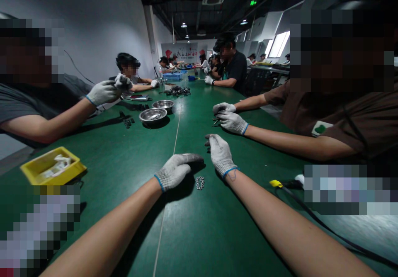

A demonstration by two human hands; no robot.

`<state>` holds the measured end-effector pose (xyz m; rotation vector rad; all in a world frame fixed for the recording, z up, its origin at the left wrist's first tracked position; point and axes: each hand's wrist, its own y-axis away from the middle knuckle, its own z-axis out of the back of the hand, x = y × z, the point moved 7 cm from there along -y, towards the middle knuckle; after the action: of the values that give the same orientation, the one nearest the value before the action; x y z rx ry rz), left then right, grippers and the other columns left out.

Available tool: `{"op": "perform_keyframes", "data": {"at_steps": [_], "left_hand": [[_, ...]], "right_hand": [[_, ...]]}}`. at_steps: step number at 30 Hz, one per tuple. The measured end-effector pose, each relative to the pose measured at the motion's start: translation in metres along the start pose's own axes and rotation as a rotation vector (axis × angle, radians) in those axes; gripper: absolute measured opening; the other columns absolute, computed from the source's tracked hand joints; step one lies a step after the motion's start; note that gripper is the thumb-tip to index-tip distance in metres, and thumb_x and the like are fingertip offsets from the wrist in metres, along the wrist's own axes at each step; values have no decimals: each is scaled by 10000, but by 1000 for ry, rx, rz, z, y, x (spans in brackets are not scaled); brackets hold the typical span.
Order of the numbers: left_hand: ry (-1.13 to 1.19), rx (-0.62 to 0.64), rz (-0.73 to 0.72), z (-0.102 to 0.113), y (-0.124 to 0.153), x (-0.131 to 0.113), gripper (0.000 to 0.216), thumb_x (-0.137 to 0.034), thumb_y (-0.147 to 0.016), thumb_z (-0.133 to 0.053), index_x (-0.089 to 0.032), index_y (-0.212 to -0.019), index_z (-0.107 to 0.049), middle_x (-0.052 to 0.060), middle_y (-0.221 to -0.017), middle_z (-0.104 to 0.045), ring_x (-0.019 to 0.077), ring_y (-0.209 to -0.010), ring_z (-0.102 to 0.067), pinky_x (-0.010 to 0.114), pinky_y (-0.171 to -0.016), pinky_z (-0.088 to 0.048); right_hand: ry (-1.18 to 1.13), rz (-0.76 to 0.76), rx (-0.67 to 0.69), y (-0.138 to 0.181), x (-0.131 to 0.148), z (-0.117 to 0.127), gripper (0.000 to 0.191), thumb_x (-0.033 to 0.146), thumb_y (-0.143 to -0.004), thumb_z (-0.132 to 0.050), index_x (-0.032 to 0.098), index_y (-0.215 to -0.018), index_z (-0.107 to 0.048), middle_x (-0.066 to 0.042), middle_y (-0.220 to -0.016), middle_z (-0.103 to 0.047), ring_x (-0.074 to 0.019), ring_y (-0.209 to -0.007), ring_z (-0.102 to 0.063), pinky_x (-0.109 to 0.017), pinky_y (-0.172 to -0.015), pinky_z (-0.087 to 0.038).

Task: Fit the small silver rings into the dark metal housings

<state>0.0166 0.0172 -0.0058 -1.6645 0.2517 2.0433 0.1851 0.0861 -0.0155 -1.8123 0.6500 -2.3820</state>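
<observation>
Both my hands wear grey knit gloves with blue cuffs over the green table (199, 235). My left hand (177, 168) is curled into a loose fist with the thumb pointing right; I cannot make out anything inside it. My right hand (220, 152) lies palm down, its fingers bent at the tips and close together; what is under them is hidden. A small cluster of metal washers (200, 182) lies on the table between my wrists, just below the left hand's thumb and touching neither hand.
A yellow bin (51, 167) with white parts stands at the left. Two steel bowls (153, 115) sit mid-table. A black cable with a yellow tip (276, 183) runs along the right. Gloved co-workers' hands (231, 121) work at the right and left (104, 91); more people sit farther along.
</observation>
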Motion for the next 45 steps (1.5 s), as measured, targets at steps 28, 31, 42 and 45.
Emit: {"op": "perform_keyframes", "data": {"at_steps": [28,31,42,45], "left_hand": [[484,-232,240,13,-4,3,945,-772,-943,-19,-216,-1686,-194,148,-1624,-497,254,-1482,-510,436,-1224,-423],[462,-204,228,13,-5,2,949,-773,-942,-20,-215,-1684,-215,151,-1612,-510,261,-1478,-515,442,-1220,-429],[514,-164,227,6,-3,-4,949,-771,-950,-56,-192,-1670,-271,134,-1617,-509,268,-1506,-474,446,-1257,-387],[653,-184,249,4,-1,-4,895,-720,-989,-106,-162,-1661,-299,135,-1620,-507,247,-1514,-464,399,-1278,-349]], "right_hand": [[-760,-606,591,33,34,-24,710,753,-970,-296,212,-1238,-671,-149,-1124,-732,-267,-1088,-716,-447,-990,-580],[-815,-654,610,34,37,-22,690,741,-977,-303,206,-1161,-699,-143,-1085,-733,-270,-1077,-709,-462,-1009,-573],[-802,-632,738,41,51,-23,711,703,-999,-298,179,-1139,-758,-136,-1055,-733,-273,-1118,-686,-483,-1062,-545],[-851,-675,782,43,51,-24,713,687,-1024,-270,186,-1177,-753,-118,-1175,-733,-239,-1182,-667,-427,-1113,-513]]}}
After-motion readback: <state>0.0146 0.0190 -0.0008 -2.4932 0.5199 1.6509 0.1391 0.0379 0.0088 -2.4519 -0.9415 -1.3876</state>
